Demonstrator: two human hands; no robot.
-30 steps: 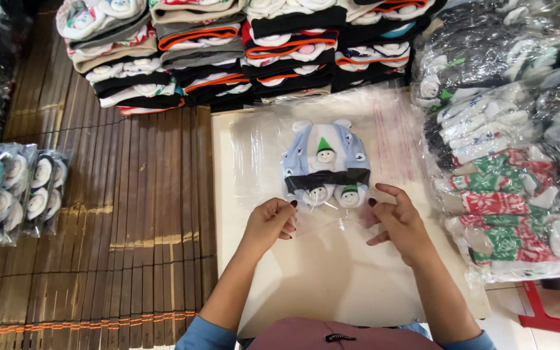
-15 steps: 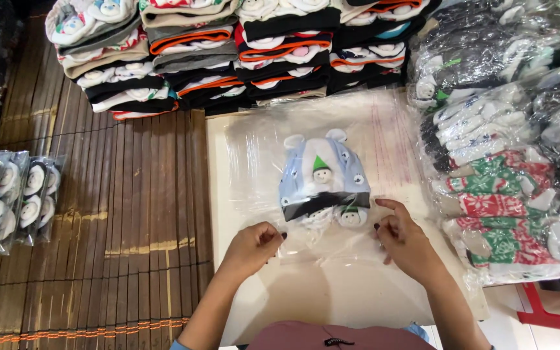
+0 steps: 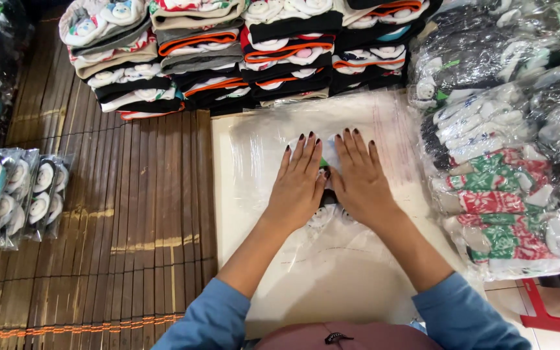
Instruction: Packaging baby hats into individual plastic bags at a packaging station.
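Only 1 view is given, from a head-worn cam, aimed almost straight down. The scene is seen from close above; the wearer's forearms enter from the bottom edge, w/ the left hand (image 3: 298,188) and right hand (image 3: 360,183) near centre. The slatted floor (image 3: 118,220) is taken in at left, stacked goods (image 3: 228,52) along the top, bagged packs (image 3: 507,162) at right.

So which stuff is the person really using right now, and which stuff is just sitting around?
In use:
- left hand and right hand, pressed flat side by side
- folded socks under both hands
- clear plastic bag around the socks

Just lying about:
- stacks of folded socks at the back
- bagged sock bundles on the right
- small packed pairs on the left
- slatted mat
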